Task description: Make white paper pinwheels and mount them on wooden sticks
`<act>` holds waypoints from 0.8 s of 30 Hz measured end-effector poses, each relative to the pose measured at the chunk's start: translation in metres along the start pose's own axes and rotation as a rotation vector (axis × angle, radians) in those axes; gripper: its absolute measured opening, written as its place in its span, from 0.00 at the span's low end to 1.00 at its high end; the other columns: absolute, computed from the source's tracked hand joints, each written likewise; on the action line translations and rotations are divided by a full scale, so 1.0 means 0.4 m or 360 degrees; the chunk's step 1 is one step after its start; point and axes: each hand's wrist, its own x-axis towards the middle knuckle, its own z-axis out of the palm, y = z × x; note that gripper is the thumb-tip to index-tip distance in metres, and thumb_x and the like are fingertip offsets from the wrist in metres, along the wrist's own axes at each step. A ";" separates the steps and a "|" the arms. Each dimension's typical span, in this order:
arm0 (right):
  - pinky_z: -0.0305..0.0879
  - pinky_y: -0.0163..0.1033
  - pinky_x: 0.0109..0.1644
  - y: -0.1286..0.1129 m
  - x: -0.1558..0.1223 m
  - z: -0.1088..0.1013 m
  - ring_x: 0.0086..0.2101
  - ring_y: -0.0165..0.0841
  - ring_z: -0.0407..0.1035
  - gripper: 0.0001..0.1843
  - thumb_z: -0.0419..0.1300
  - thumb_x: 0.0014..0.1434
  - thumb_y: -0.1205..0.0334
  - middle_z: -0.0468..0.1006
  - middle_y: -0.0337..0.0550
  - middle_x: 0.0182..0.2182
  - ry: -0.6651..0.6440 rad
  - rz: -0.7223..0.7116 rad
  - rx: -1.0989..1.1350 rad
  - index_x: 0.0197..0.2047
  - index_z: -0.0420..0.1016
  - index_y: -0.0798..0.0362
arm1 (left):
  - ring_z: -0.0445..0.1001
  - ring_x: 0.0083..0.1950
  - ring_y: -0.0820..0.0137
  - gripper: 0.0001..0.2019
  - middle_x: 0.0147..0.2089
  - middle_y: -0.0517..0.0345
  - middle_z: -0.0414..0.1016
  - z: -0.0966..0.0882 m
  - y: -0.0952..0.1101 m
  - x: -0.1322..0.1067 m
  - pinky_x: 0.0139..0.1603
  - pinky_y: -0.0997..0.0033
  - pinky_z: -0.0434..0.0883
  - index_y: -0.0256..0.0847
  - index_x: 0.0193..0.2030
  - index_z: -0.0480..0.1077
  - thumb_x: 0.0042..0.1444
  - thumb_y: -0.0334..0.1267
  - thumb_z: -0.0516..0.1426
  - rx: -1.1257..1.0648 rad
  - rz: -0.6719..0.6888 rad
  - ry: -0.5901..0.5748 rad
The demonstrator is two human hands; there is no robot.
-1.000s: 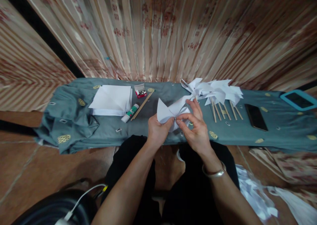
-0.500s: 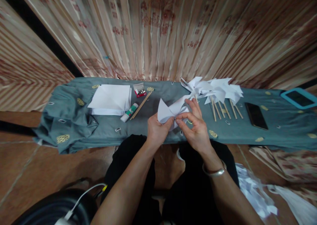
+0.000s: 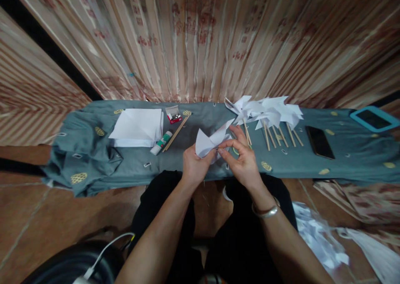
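Observation:
A white paper pinwheel (image 3: 205, 144) is held up over the near edge of the cloth, its curved blades standing out. My left hand (image 3: 196, 164) is closed on its lower left side, the thumb pressed toward the middle. My right hand (image 3: 243, 157) pinches with thumb and index finger at the pinwheel's centre, and its other fingers curl behind the paper. Whether a small pin sits between those fingertips is too small to tell. Just beyond the right hand lie finished-looking pinwheels (image 3: 271, 111) on wooden sticks (image 3: 268, 137).
On the patterned green cloth (image 3: 93, 150) at left lies a stack of white paper (image 3: 137, 125). Near it are a small red box (image 3: 174, 116) of metal tacks, a glue stick (image 3: 161, 143) and loose wooden sticks (image 3: 176, 134). A phone (image 3: 320, 142) and blue-framed tablet (image 3: 373, 118) lie right.
The pinwheel has turned a little in my hands, one blade now pointing up and right. My right hand keeps its pinch at the centre. The whole view has shifted slightly.

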 end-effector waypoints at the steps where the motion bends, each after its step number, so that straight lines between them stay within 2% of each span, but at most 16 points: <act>1: 0.41 0.58 0.69 0.002 0.000 0.002 0.68 0.43 0.45 0.05 0.62 0.56 0.58 0.63 0.44 0.64 0.0008 0.0005 0.0010 0.33 0.76 0.49 | 0.76 0.29 0.67 0.08 0.29 0.56 0.81 0.000 0.000 0.000 0.31 0.72 0.70 0.35 0.31 0.79 0.42 0.35 0.64 -0.0021 -0.0005 0.0008; 8: 0.43 0.57 0.69 0.003 0.002 0.015 0.68 0.44 0.47 0.06 0.62 0.55 0.57 0.64 0.48 0.63 0.0088 0.0053 0.0091 0.32 0.75 0.50 | 0.78 0.31 0.65 0.11 0.32 0.53 0.82 0.003 0.002 0.002 0.35 0.68 0.74 0.35 0.32 0.79 0.39 0.36 0.66 -0.0208 -0.0098 0.0055; 11: 0.47 0.56 0.68 -0.001 0.003 0.019 0.66 0.45 0.51 0.07 0.64 0.54 0.57 0.64 0.51 0.63 0.0130 0.0108 0.0139 0.35 0.74 0.50 | 0.79 0.32 0.64 0.12 0.33 0.52 0.83 0.001 -0.005 0.003 0.36 0.67 0.75 0.35 0.33 0.80 0.38 0.36 0.67 -0.0230 -0.0105 0.0073; 14: 0.52 0.55 0.67 -0.005 0.003 0.024 0.64 0.44 0.56 0.14 0.65 0.52 0.57 0.63 0.52 0.63 0.0178 0.0171 0.0178 0.43 0.73 0.50 | 0.79 0.32 0.64 0.12 0.33 0.52 0.83 -0.003 -0.012 0.006 0.35 0.68 0.75 0.35 0.32 0.80 0.38 0.37 0.67 -0.0230 -0.0122 0.0080; 19: 0.52 0.55 0.67 0.002 0.004 0.036 0.64 0.45 0.56 0.34 0.66 0.50 0.55 0.63 0.55 0.64 0.0223 0.0260 0.0262 0.60 0.64 0.52 | 0.79 0.32 0.64 0.13 0.32 0.52 0.83 -0.008 -0.009 0.009 0.37 0.66 0.76 0.34 0.31 0.80 0.36 0.37 0.68 -0.0325 -0.0215 0.0131; 21: 0.53 0.55 0.67 0.007 0.006 0.040 0.63 0.46 0.58 0.39 0.67 0.49 0.55 0.64 0.55 0.63 0.0204 0.0311 0.0333 0.62 0.61 0.52 | 0.80 0.33 0.63 0.14 0.32 0.51 0.83 -0.009 -0.003 0.009 0.38 0.66 0.76 0.34 0.31 0.80 0.34 0.37 0.69 -0.0357 -0.0253 0.0148; 24: 0.60 0.54 0.62 0.010 0.008 0.041 0.58 0.45 0.65 0.43 0.69 0.48 0.55 0.70 0.55 0.58 0.0124 0.0369 0.0499 0.64 0.57 0.52 | 0.80 0.34 0.63 0.15 0.32 0.51 0.83 -0.010 0.004 0.007 0.41 0.64 0.76 0.34 0.31 0.80 0.32 0.36 0.70 -0.0377 -0.0284 0.0150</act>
